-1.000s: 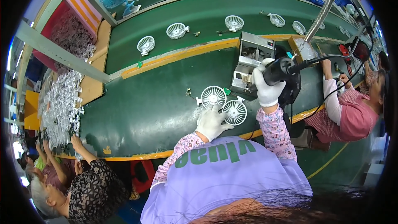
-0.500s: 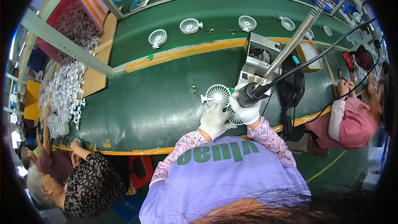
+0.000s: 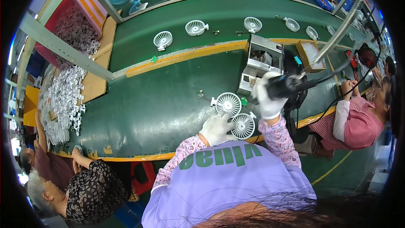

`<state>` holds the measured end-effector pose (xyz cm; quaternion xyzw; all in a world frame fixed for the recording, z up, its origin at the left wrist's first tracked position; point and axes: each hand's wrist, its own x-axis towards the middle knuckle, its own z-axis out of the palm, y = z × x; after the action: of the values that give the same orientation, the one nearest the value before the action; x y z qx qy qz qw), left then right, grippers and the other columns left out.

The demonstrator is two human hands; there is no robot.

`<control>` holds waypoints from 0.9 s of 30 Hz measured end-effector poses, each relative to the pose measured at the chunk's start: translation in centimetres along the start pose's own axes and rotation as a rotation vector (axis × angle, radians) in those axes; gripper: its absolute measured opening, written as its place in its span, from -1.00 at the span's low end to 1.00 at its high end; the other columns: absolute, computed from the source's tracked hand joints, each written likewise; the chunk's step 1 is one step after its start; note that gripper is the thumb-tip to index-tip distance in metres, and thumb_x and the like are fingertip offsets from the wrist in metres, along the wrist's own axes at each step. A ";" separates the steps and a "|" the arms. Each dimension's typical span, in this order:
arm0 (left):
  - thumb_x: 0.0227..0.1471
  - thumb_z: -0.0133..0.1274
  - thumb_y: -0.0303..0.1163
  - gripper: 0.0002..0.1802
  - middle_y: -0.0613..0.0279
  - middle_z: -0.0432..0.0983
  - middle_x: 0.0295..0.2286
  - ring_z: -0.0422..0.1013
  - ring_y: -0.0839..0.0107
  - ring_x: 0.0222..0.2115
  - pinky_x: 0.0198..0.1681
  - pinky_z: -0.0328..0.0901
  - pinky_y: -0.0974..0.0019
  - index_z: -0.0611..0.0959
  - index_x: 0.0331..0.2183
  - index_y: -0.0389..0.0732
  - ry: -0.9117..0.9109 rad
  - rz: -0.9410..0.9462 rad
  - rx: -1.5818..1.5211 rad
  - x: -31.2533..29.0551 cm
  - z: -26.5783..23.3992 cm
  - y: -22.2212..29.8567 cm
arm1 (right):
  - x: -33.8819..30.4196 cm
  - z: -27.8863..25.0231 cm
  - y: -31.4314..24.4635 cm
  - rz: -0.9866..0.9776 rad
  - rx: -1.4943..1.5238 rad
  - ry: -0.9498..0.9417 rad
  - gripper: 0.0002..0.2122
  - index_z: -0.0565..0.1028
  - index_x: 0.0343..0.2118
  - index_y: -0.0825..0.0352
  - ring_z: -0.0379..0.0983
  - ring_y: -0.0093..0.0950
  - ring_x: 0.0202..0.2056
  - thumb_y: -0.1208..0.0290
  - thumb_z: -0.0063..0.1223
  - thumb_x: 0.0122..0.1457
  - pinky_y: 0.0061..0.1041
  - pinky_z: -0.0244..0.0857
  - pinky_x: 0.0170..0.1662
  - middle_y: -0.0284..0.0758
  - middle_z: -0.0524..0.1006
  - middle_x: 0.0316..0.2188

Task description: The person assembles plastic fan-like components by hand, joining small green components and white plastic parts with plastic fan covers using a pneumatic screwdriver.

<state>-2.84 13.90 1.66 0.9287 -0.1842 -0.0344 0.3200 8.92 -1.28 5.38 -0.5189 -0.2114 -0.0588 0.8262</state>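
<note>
My left hand (image 3: 216, 129), in a white glove, rests at the lower rim of a round white fan housing (image 3: 228, 103), its fingers bent against it. A second white fan housing (image 3: 243, 126) lies just right of that hand, nearer to me. In my gloved right hand (image 3: 266, 100) is a black electric screwdriver (image 3: 282, 87), held to the right of the housings and hung from a coil spring (image 3: 344, 27). Its tip is hidden. A small green circuit board (image 3: 244, 101) sits beside the upper housing; a small wired part (image 3: 201, 94) lies to its left.
A metal box-shaped device (image 3: 265, 57) stands beyond my right hand, beside an open carton (image 3: 311, 55). More white fan housings (image 3: 196, 28) line the green belt behind. Clear plastic parts (image 3: 65, 97) are heaped at left. Co-workers sit on both sides.
My right hand has lifted the screwdriver away from the upper fan housing, moving right and farther off. The nearer housing now shows more fully. My left hand stays at the upper housing.
</note>
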 end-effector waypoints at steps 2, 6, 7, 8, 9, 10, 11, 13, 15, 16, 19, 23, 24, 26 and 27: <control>-0.37 0.22 -0.05 -0.59 0.11 0.39 -0.16 0.30 0.13 -0.14 -0.12 0.23 0.11 0.65 -0.43 -0.10 -0.010 0.041 0.018 0.0 0.4 0.0 | 2.2 0.7 -1.6 -0.141 -0.211 0.068 -0.60 0.32 -0.15 0.36 0.39 -0.64 -0.40 0.83 0.01 -0.08 -0.66 0.32 -0.32 -0.37 0.42 -0.33; -0.37 0.21 -0.04 -0.59 0.12 0.40 -0.18 0.30 0.12 -0.13 -0.15 0.28 0.10 0.64 -0.45 -0.11 -0.060 0.075 0.025 0.4 0.3 0.0 | 3.3 0.0 -1.1 -0.112 -0.224 0.097 -0.64 0.39 -0.19 0.36 0.43 -0.67 -0.41 0.79 0.11 -0.10 -0.67 0.34 -0.34 -0.41 0.48 -0.41; -0.37 0.21 -0.04 -0.59 0.12 0.40 -0.18 0.30 0.12 -0.13 -0.15 0.28 0.10 0.64 -0.45 -0.12 -0.051 0.088 0.022 0.4 0.3 0.0 | 3.1 -0.2 -0.9 -0.126 -0.238 0.118 -0.64 0.39 -0.20 0.37 0.43 -0.67 -0.40 0.78 0.12 -0.10 -0.68 0.33 -0.33 -0.42 0.48 -0.42; -0.37 0.21 -0.04 -0.59 0.12 0.41 -0.19 0.30 0.12 -0.13 -0.15 0.28 0.10 0.64 -0.45 -0.12 -0.041 0.100 0.019 0.4 0.3 0.0 | 2.8 -0.2 -0.8 -0.140 -0.251 0.138 -0.65 0.39 -0.21 0.37 0.43 -0.67 -0.40 0.77 0.13 -0.11 -0.68 0.33 -0.33 -0.42 0.48 -0.43; -0.37 0.21 -0.04 -0.59 0.12 0.41 -0.19 0.30 0.12 -0.13 -0.15 0.28 0.10 0.64 -0.45 -0.12 -0.041 0.098 0.020 0.3 0.2 0.0 | 2.4 0.1 -1.0 -0.126 -0.262 0.111 -0.65 0.38 -0.21 0.38 0.43 -0.67 -0.44 0.77 0.13 -0.12 -0.69 0.32 -0.36 -0.42 0.48 -0.45; -0.38 0.21 -0.03 -0.58 0.12 0.41 -0.19 0.30 0.12 -0.13 -0.15 0.28 0.10 0.64 -0.46 -0.13 -0.029 0.096 0.020 0.3 0.3 0.0 | 1.9 0.8 -1.6 -0.069 -0.226 0.082 -0.65 0.38 -0.21 0.39 0.42 -0.67 -0.47 0.78 0.12 -0.11 -0.69 0.32 -0.39 -0.42 0.47 -0.46; -0.39 0.22 -0.03 -0.58 0.12 0.41 -0.19 0.30 0.12 -0.14 -0.15 0.28 0.10 0.64 -0.46 -0.13 -0.016 0.094 0.021 0.3 0.3 -0.1 | 1.5 1.7 -1.9 -0.012 -0.190 0.054 -0.65 0.38 -0.21 0.39 0.42 -0.67 -0.50 0.78 0.11 -0.11 -0.69 0.31 -0.42 -0.42 0.47 -0.48; -0.39 0.22 -0.03 -0.58 0.12 0.41 -0.19 0.31 0.12 -0.14 -0.16 0.28 0.10 0.64 -0.47 -0.14 -0.022 0.098 0.019 0.3 0.2 0.1 | 0.6 2.5 -1.0 0.031 -0.083 0.021 -0.68 0.38 -0.24 0.39 0.39 -0.69 -0.55 0.77 0.10 -0.10 -0.70 0.27 -0.47 -0.43 0.46 -0.51; -0.39 0.22 -0.03 -0.58 0.12 0.41 -0.19 0.31 0.12 -0.14 -0.16 0.28 0.10 0.64 -0.48 -0.14 -0.025 0.097 0.018 0.3 0.1 0.2 | 0.1 2.9 0.5 0.063 -0.145 0.007 -0.70 0.38 -0.26 0.38 0.38 -0.70 -0.50 0.76 0.09 -0.10 -0.70 0.26 -0.42 -0.45 0.44 -0.54; -0.39 0.22 -0.04 -0.58 0.12 0.41 -0.20 0.31 0.12 -0.14 -0.16 0.28 0.10 0.64 -0.48 -0.14 -0.038 0.087 0.019 0.4 0.1 0.2 | 0.0 3.1 1.4 0.025 -0.187 -0.019 -0.69 0.35 -0.24 0.40 0.36 -0.63 -0.59 0.81 0.00 -0.09 -0.65 0.25 -0.52 -0.40 0.43 -0.58; -0.39 0.22 -0.04 -0.58 0.12 0.41 -0.20 0.31 0.13 -0.15 -0.16 0.28 0.10 0.64 -0.48 -0.15 -0.056 0.075 0.024 0.4 0.1 0.2 | -0.4 3.6 2.6 0.026 -0.238 -0.075 -0.68 0.32 -0.23 0.42 0.36 -0.60 -0.66 0.83 -0.06 -0.08 -0.64 0.24 -0.59 -0.39 0.42 -0.62; -0.40 0.23 -0.04 -0.57 0.12 0.41 -0.21 0.31 0.13 -0.16 -0.16 0.28 0.12 0.64 -0.47 -0.15 -0.073 0.057 0.037 0.3 -0.2 0.4 | -0.7 3.9 3.4 0.061 -0.336 -0.121 -0.72 0.38 -0.27 0.38 0.37 -0.69 -0.57 0.80 0.02 -0.09 -0.69 0.25 -0.52 -0.45 0.43 -0.55; -0.40 0.23 -0.04 -0.57 0.12 0.41 -0.21 0.31 0.13 -0.16 -0.16 0.28 0.12 0.64 -0.47 -0.15 -0.073 0.059 0.036 0.2 -0.2 0.3 | -0.9 4.1 3.3 0.084 -0.323 -0.121 -0.73 0.40 -0.29 0.37 0.38 -0.70 -0.52 0.78 0.06 -0.10 -0.69 0.27 -0.47 -0.45 0.44 -0.53; -0.41 0.23 -0.04 -0.58 0.12 0.41 -0.21 0.32 0.13 -0.16 -0.16 0.28 0.12 0.64 -0.47 -0.14 -0.062 0.073 0.035 0.2 0.0 0.1 | -0.9 4.2 3.2 0.057 -0.351 -0.135 -0.72 0.40 -0.29 0.37 0.38 -0.70 -0.50 0.76 0.08 -0.10 -0.69 0.28 -0.44 -0.45 0.44 -0.51; -0.41 0.23 -0.04 -0.58 0.12 0.41 -0.21 0.32 0.13 -0.16 -0.16 0.28 0.12 0.64 -0.47 -0.14 -0.062 0.075 0.036 0.1 0.0 0.2 | -0.9 4.2 3.1 0.030 -0.377 -0.150 -0.72 0.41 -0.29 0.36 0.38 -0.70 -0.47 0.75 0.10 -0.11 -0.68 0.29 -0.41 -0.45 0.44 -0.50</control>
<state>-2.75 13.77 1.80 0.9252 -0.2294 -0.0480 0.2985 7.87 3.78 4.00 -0.6702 -0.2501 -0.0463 0.6972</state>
